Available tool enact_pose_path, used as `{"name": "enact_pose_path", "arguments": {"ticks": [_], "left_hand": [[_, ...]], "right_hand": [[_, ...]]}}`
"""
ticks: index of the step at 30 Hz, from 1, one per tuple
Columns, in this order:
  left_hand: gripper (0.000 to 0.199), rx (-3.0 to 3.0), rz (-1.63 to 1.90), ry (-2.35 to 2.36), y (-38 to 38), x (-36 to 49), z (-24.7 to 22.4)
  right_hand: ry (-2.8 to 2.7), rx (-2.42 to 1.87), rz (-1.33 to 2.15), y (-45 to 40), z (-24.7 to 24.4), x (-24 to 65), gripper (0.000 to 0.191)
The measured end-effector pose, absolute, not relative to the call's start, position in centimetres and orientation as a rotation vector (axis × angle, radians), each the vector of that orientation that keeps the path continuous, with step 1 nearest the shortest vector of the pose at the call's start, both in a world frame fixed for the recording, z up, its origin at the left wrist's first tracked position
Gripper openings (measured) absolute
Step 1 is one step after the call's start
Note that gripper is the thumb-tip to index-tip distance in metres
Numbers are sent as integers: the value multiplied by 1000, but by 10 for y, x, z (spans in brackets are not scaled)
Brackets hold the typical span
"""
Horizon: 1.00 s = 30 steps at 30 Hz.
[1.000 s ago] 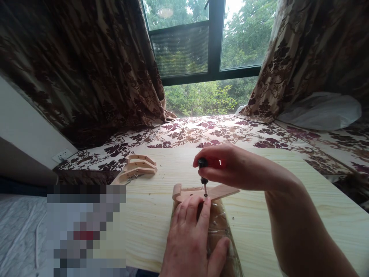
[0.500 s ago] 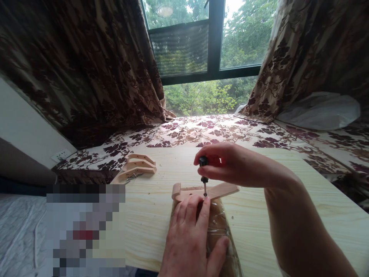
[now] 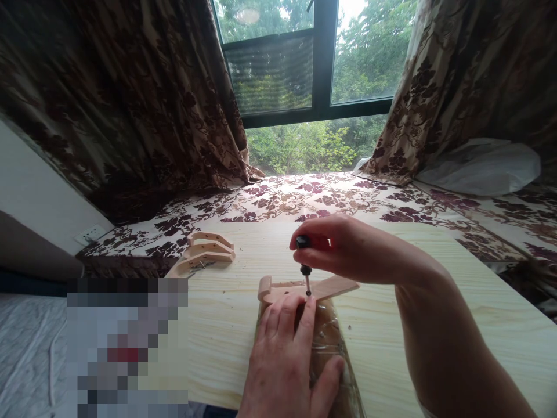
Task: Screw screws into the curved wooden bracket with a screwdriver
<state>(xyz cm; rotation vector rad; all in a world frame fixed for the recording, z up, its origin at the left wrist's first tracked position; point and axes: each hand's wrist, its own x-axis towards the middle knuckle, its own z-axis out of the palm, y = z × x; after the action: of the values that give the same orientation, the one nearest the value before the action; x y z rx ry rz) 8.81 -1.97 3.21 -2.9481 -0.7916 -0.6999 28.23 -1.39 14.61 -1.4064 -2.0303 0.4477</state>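
Observation:
My right hand (image 3: pixel 335 247) grips the black handle of a screwdriver (image 3: pixel 306 270), which stands nearly upright. Its metal shaft meets a screw or hole in a pale wooden piece (image 3: pixel 333 287). That piece lies across the far end of a brown block wrapped in clear film (image 3: pixel 327 334). My left hand (image 3: pixel 282 354) lies spread over the block, its fingertips against the near side of the wooden piece, the index fingertip right beside the screwdriver's tip.
Several curved wooden pieces (image 3: pixel 211 248) with holes lie at the far left of the pale wood table (image 3: pixel 383 337), some screws (image 3: pixel 200 267) beside them. Beyond is a ledge with flowered cloth (image 3: pixel 282 200), holding a white plastic bag (image 3: pixel 483 168) on the right.
My right hand's fingers have shifted slightly around the screwdriver's handle. The left hand and the wooden piece keep their places relative to each other.

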Motion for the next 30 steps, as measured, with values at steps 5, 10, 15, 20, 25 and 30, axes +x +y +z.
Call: {"name": "enact_pose_path", "arguments": {"ticks": [5,10,15,20,25,30], "left_hand": [[63,-2947,-708,-795,-20,89,31],[62,-2949,-705,-782,-19,89,32],[62,-2945,-710,-790,-20,88,33],[62,-2949,-707,-787,-20,89,33],[62,-2928,-700,-798,-19,89,33],[63,-2926,-706,-785,-20,89,32]], "right_hand": [[-2063,-1398,491,-15,145,282,17],[-1998,-1485,305,-6,140,286,27],[-1990,-1481,363,-10,144,286,22],[-2030,-1348,557,-16,147,286,15],[-1968,-1436,372,-10,143,286,21],[-1934,-1514,243,-9,143,285,25]]}}
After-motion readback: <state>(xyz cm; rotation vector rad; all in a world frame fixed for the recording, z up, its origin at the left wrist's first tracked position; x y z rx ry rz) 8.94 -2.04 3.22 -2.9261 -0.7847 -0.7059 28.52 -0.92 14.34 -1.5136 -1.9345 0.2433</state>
